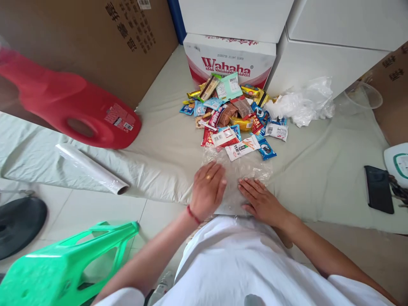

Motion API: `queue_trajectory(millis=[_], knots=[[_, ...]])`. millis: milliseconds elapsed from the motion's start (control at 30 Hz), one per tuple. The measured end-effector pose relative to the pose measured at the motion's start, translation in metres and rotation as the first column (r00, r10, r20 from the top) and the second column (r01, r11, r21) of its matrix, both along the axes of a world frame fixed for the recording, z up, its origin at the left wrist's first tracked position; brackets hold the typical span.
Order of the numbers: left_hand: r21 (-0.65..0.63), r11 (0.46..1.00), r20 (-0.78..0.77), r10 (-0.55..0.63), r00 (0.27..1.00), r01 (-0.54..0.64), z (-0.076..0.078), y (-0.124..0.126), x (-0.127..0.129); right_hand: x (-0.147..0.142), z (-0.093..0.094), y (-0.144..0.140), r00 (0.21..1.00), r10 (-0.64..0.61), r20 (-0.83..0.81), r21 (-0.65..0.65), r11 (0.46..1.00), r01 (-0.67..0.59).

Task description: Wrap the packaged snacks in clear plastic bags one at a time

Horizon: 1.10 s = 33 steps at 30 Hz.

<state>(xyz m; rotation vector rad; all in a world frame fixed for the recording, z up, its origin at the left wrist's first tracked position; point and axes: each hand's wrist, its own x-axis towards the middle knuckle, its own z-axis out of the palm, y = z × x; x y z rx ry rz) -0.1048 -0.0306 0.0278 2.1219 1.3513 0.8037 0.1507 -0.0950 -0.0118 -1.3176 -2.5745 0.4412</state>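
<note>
A pale sheet (pixel 318 170) is lying spread over the floor, carrying nearly everything. Along its far edge large cardboard and white boxes are standing, among them a Wahaha carton (pixel 229 59). A red plastic stool (pixel 70 106) is lying on its side at the sheet's far left edge, and a green stool (pixel 63 263) is sitting off the sheet, on the tiled floor near its near left corner. A roll of clear film (pixel 92 170) is resting at the near left edge. A heap of snack packets (pixel 232 114) is lying in front of the carton, with crumpled plastic bags (pixel 302 104) just beside it. A black phone (pixel 378 189) is lying near the right edge.

At the middle of the near edge a clear plastic sheet (pixel 237 176) is lying flat, touching the nearest packets. The left hand (pixel 208 189) and the right hand (pixel 259 202) are both pressing on it, palms down, each grip spread flat and clamping nothing.
</note>
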Motion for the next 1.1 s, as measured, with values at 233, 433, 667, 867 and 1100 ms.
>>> queue_trajectory(millis=[233, 433, 667, 867, 1100], knots=[[-0.024, 1.0, -0.353, 0.005, 0.936, -0.014, -0.048, 0.029, 0.003, 0.067, 0.024, 0.023, 0.977, -0.115, -0.18, -0.086, 0.991, 0.1], [0.002, 0.999, -0.401, 0.042, 0.915, -0.045, -0.047, 0.023, 0.004, 0.037, 0.044, 0.149, 0.945, -0.324, 0.045, 0.131, 0.94, 0.316], [0.018, 0.999, -0.439, 0.037, 0.898, -0.033, -0.051, 0.024, 0.005, 0.035, 0.049, 0.204, 0.918, -0.258, 0.302, 0.025, 0.964, 0.263], [0.014, 0.999, -0.463, 0.032, 0.886, -0.028, -0.044, 0.03, 0.001, 0.088, 0.087, 0.165, 0.926, -0.371, -0.062, 0.203, 0.904, 0.376], [0.054, 0.999, -0.511, 0.029, 0.859, -0.002, -0.048, 0.035, -0.005, 0.027, 0.059, 0.084, 0.97, 0.01, -0.242, 0.379, 0.922, 0.085]])
